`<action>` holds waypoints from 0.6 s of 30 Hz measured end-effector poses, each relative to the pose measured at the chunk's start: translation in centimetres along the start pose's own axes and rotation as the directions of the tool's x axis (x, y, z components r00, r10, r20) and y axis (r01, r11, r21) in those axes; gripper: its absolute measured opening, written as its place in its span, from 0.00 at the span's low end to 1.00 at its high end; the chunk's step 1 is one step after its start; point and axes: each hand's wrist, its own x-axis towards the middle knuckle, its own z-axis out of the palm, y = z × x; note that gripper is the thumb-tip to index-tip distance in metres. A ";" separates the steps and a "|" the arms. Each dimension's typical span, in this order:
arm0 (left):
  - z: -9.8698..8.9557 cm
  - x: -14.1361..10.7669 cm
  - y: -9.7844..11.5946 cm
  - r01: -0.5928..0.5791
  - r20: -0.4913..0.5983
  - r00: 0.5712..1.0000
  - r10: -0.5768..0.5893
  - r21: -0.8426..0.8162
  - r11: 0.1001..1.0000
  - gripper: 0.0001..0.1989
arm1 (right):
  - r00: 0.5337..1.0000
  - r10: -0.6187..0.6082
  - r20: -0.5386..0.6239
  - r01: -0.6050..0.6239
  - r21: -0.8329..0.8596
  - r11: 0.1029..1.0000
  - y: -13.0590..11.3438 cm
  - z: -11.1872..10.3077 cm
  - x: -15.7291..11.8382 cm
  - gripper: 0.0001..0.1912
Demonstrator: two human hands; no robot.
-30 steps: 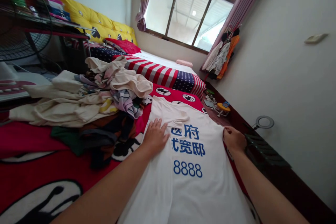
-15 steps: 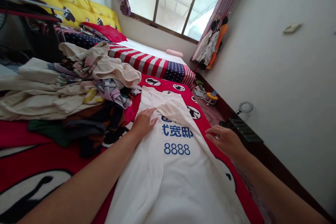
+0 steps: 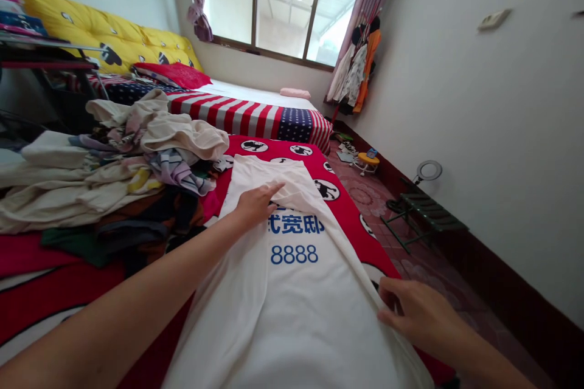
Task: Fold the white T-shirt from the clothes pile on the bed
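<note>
White shirt (image 3: pixel 310 316), printed side up, laid lengthwise along the R edge of the red blanket (image 3: pixel 344 219); its neck end lies near the blanket's far edge, its lower part runs toward you. Its L side is folded inward over part of the blue lettering (image 3: pixel 294 240); the row "8888" is in full view.

Your L hand (image 3: pixel 257 203): palm down on the upper shirt, fingers extended, pressing lightly at most, gripping nothing. Your R hand (image 3: pixel 417 310): at the shirt's R border, nearer you than the L, thumb & index finger bent w/ a gap b/w them; detail is poor here, so you can't tell whether the tips pinch the cloth or merely rest by it.

Clothes pile (image 3: pixel 91 176): mixed garments, mostly cream, heaped L of the shirt, close to its upper L border. Past the blanket's far edge: striped bed cover (image 3: pixel 237 112). Off its R edge, on tiled floor (image 3: pixel 360 191): dark green folding chair (image 3: pixel 431 213) &, farther off, yellow stool (image 3: pixel 367 159).
</note>
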 end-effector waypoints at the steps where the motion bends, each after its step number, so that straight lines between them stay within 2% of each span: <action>1: 0.0 0.6 0.5 -0.027 0.015 1.000 0.027 0.008 1.000 0.31 | 1.000 -0.006 0.025 0.006 0.022 1.000 0.2 0.2 -0.3 0.01; 3: 0.3 1.6 1.4 -0.055 0.034 0.998 0.054 0.006 0.998 0.25 | 0.998 -0.015 0.060 0.011 0.064 0.998 0.4 0.4 -0.8 0.02; 6: 0.9 2.5 2.2 -0.020 0.034 0.999 0.021 -0.023 1.000 0.13 | 0.998 -0.019 0.056 0.013 0.108 0.994 0.3 0.7 -1.2 0.03; 9: 0.7 2.9 2.2 0.035 -0.028 0.999 -0.037 -0.061 0.998 0.12 | 0.998 -0.069 0.006 0.067 0.190 0.980 -0.3 0.5 -1.8 0.07; 11: 0.1 3.3 1.6 0.081 -0.102 0.989 -0.105 -0.218 0.973 0.12 | 0.991 -0.130 -0.036 0.135 0.270 0.953 -1.3 -0.1 -2.2 0.08; 14: -1.1 3.8 0.3 0.080 -0.174 0.962 -0.211 -0.560 0.825 0.13 | 0.977 -0.200 -0.071 0.212 0.356 0.910 -3.7 -1.1 -2.6 0.10; 18: -1.2 3.8 -1.7 0.102 -0.126 0.934 -0.335 -0.804 0.585 0.13 | 0.953 -0.300 -0.032 0.287 0.401 0.870 -8.2 -1.1 -1.9 0.07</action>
